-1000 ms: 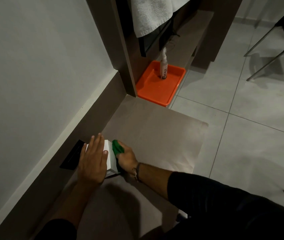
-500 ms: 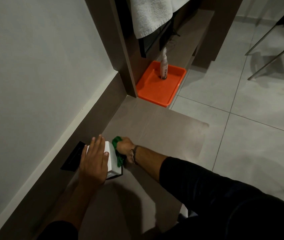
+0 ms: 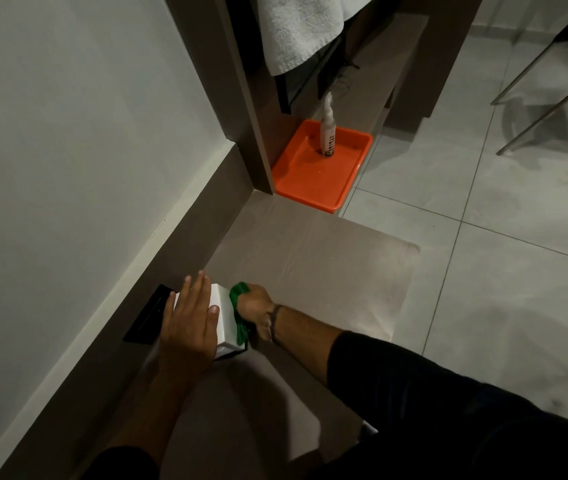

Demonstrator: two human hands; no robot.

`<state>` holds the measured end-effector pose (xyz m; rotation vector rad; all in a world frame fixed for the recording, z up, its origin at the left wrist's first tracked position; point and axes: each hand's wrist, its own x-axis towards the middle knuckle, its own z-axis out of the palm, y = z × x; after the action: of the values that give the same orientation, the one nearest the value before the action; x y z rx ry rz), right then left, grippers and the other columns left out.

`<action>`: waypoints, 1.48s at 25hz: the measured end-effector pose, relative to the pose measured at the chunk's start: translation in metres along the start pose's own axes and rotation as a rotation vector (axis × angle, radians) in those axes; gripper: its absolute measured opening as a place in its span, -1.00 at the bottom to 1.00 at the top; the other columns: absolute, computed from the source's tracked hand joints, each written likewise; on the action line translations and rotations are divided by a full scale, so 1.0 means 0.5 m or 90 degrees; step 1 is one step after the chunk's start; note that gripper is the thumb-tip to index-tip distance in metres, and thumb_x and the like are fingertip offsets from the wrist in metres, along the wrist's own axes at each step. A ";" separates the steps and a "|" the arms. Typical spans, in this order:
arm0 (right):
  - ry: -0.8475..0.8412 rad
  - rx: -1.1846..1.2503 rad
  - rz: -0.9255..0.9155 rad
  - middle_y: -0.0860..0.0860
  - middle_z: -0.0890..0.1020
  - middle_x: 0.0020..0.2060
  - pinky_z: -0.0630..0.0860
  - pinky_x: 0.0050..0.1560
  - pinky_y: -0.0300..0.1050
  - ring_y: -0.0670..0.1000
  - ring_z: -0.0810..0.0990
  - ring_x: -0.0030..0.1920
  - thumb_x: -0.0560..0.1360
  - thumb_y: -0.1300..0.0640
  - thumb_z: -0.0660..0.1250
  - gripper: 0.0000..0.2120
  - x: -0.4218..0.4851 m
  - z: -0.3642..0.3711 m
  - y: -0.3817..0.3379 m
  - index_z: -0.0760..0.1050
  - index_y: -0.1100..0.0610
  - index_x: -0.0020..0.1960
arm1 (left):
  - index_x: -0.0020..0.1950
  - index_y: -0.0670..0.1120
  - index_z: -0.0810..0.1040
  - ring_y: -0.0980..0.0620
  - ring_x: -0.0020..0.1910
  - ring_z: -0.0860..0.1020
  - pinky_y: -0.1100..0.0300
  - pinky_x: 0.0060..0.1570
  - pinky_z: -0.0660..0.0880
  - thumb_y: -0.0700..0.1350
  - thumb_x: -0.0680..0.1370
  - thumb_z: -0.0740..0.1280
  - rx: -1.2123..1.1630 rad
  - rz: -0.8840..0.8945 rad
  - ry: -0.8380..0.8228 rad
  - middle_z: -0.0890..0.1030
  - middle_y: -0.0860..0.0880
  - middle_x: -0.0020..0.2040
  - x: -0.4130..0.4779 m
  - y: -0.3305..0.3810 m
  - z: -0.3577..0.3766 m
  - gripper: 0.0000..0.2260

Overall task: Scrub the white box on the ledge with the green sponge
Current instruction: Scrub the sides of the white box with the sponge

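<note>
The white box (image 3: 225,318) stands on the beige ledge (image 3: 310,265) close to the wall. My left hand (image 3: 189,327) lies flat on the box's top, fingers together and stretched out, covering most of it. My right hand (image 3: 256,311) is closed around the green sponge (image 3: 239,315) and presses it against the box's right side face. The sponge shows above and below my fist. Part of the box's near lower corner peeks out under my left palm.
A black wall plate (image 3: 149,315) sits just left of the box. Farther along, an orange tray (image 3: 320,168) holds an upright spray bottle (image 3: 327,131). A white towel (image 3: 299,26) hangs above. Pale floor tiles lie right of the ledge edge; chair legs (image 3: 545,109) stand far right.
My right hand has slid the sponge along the box's right side, from its far end toward the near end. The left hand stays pressed on the box's top.
</note>
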<state>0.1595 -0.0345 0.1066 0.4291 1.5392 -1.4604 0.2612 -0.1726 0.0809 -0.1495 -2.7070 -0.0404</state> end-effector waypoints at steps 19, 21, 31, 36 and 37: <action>-0.027 -0.024 -0.001 0.17 0.66 0.07 0.65 0.10 0.04 0.13 0.66 0.00 0.61 0.21 0.22 -0.76 -0.031 -0.015 0.019 0.54 0.22 0.22 | 0.61 -0.20 0.25 -0.15 0.66 0.23 -0.29 0.56 0.29 -0.09 0.71 0.18 -0.125 -0.092 -0.074 0.33 -0.20 0.62 0.003 -0.001 -0.016 -0.53; -0.012 -0.036 -0.051 0.15 0.67 0.09 0.64 0.15 0.11 0.18 0.66 0.05 0.58 0.17 0.26 -0.74 -0.015 0.003 -0.044 0.58 0.19 0.22 | 0.59 -0.23 0.27 -0.18 0.65 0.26 -0.31 0.54 0.31 -0.14 0.69 0.24 -0.121 -0.066 -0.057 0.35 -0.23 0.61 -0.002 0.002 -0.016 -0.52; -0.032 0.055 -0.099 0.18 0.65 0.05 0.59 0.21 0.20 0.18 0.64 0.03 0.59 0.31 0.23 -0.76 -0.098 -0.024 0.100 0.62 0.07 0.06 | 0.66 -0.04 0.14 -0.05 0.69 0.13 -0.17 0.65 0.15 0.10 0.71 -0.08 -0.120 -0.182 -0.197 0.24 -0.05 0.68 0.017 -0.007 -0.012 -0.47; -0.027 0.042 -0.234 0.00 0.67 0.15 0.59 0.24 -0.01 -0.02 0.66 0.12 0.62 0.24 0.24 -0.66 -0.065 0.025 0.018 0.62 -0.18 0.11 | 0.65 -0.05 0.17 -0.06 0.69 0.13 -0.19 0.65 0.14 0.10 0.71 -0.05 -0.133 -0.198 -0.202 0.24 -0.05 0.67 0.018 -0.005 -0.015 -0.48; -0.045 0.055 -0.259 -0.07 0.66 0.15 0.59 0.22 -0.13 -0.12 0.65 0.12 0.64 0.21 0.25 -0.71 -0.092 0.023 0.044 0.59 -0.10 0.22 | 0.65 -0.06 0.17 -0.06 0.68 0.13 -0.19 0.65 0.15 0.12 0.71 -0.07 -0.130 -0.194 -0.205 0.25 -0.06 0.67 0.016 -0.008 -0.013 -0.47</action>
<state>0.2038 -0.0243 0.1325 0.1130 1.5709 -1.8379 0.2563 -0.1761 0.0902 0.2169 -3.0171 -0.4170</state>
